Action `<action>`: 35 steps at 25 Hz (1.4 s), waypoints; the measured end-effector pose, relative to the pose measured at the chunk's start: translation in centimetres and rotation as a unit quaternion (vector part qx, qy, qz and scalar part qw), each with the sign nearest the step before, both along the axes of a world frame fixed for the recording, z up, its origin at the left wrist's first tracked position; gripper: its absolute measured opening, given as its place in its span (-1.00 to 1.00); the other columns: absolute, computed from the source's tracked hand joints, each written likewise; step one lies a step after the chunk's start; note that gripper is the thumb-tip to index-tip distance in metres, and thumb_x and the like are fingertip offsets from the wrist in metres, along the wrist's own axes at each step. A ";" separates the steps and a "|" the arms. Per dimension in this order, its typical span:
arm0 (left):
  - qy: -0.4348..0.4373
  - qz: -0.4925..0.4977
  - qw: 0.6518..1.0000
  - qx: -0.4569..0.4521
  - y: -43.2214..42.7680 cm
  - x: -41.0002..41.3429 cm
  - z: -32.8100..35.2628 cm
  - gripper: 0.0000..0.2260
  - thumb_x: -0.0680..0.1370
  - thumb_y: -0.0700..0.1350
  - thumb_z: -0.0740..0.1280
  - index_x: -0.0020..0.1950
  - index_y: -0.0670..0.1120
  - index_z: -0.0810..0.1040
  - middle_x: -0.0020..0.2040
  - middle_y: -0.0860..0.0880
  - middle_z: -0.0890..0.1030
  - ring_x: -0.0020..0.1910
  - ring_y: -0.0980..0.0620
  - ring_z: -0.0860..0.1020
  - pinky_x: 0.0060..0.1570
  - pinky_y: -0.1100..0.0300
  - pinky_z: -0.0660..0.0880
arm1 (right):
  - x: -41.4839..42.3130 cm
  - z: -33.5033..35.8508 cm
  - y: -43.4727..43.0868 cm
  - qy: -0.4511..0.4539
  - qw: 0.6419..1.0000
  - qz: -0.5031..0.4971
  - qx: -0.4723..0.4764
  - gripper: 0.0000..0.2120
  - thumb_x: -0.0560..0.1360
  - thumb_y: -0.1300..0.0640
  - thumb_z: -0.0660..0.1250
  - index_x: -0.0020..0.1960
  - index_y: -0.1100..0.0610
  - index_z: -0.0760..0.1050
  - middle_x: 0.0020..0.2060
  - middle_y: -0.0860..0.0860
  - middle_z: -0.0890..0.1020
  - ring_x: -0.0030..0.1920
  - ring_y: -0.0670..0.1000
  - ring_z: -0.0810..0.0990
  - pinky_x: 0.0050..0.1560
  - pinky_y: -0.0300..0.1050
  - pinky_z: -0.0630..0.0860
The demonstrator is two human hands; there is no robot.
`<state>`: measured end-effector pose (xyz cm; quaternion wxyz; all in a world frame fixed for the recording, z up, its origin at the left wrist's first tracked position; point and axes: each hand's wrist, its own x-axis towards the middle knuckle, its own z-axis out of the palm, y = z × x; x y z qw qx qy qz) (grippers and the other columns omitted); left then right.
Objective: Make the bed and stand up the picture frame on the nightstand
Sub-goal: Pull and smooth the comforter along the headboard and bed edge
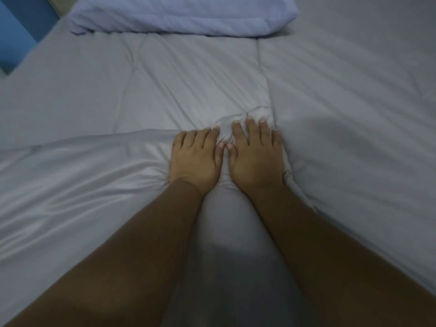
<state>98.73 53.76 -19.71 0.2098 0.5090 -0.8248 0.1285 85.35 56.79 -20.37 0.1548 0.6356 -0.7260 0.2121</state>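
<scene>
Pressing down side by side, both hands rest palm-flat on a pale grey quilted comforter (151,90), a soft padded cover with stitched seams and shallow creases radiating outward. Left hand (194,159): fingers extended and slightly fanned, thumb tip nearly meeting the other thumb. Right hand (256,154): fingers splayed a little wider, their tips sunk into a small bunched knot of fabric just ahead. Neither hand pinches or grips cloth; both lie flat, pushing into the padding. Forearms bare, running back toward the camera and spreading apart at the elbows.

The comforter's edge runs just to the right of the right hand; beyond it lies smoother bed sheet (354,102), flat with faint diagonal ripples. Left of the left hand the cover swells into a glossy puffed fold. Well ahead of the fingertips sits a pillow (184,15) in a lavender-white case, plump, rounded corners, lightly wrinkled. Far ahead-left, past the mattress corner, a blue surface (18,31) shows; what it is cannot be told.
</scene>
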 end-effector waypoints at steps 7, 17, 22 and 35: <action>-0.052 -0.014 0.999 0.004 2.4 -0.2 2.8 -0.71 0.55 -0.01 0.19 -0.29 -0.10 0.53 -0.33 -0.09 0.58 -0.33 -0.13 0.54 -0.28 0.09 0.40 | 0.6 2.9 3.9 0.039 0.999 -0.032 0.012 -0.72 0.46 -0.02 0.20 -0.25 0.10 0.59 -0.31 0.06 0.62 -0.30 0.14 0.59 -0.35 -0.10 0.43; -0.189 -0.106 0.969 0.117 18.0 5.6 7.1 -0.61 0.56 0.05 0.13 -0.31 -0.09 0.62 -0.35 -0.11 0.66 -0.42 -0.14 0.60 -0.37 0.14 0.43 | 6.5 5.8 22.2 -0.036 0.997 -0.044 0.058 -0.54 0.47 -0.06 0.14 -0.51 0.15 0.48 -0.58 0.10 0.51 -0.58 0.14 0.50 -0.57 -0.22 0.34; -0.268 -0.136 0.945 0.133 26.9 12.5 11.8 -0.59 0.64 0.09 0.00 0.05 -0.05 0.59 0.06 -0.09 0.65 0.02 -0.15 0.59 -0.01 0.09 0.39 | 14.1 9.0 31.4 -0.049 0.997 -0.032 0.053 -0.54 0.45 -0.02 0.13 -0.55 0.14 0.46 -0.61 0.08 0.51 -0.62 0.13 0.48 -0.59 -0.26 0.32; -0.362 -0.184 0.883 0.235 38.8 39.6 18.7 -0.58 0.66 0.09 -0.04 0.15 -0.06 0.55 0.15 -0.08 0.61 0.12 -0.11 0.55 0.11 0.07 0.38 | 41.7 13.0 43.9 -0.215 0.948 0.006 0.235 -0.66 0.62 -0.04 -0.07 -0.15 0.07 0.39 -0.42 0.00 0.30 -0.44 0.03 0.26 -0.41 -0.28 0.15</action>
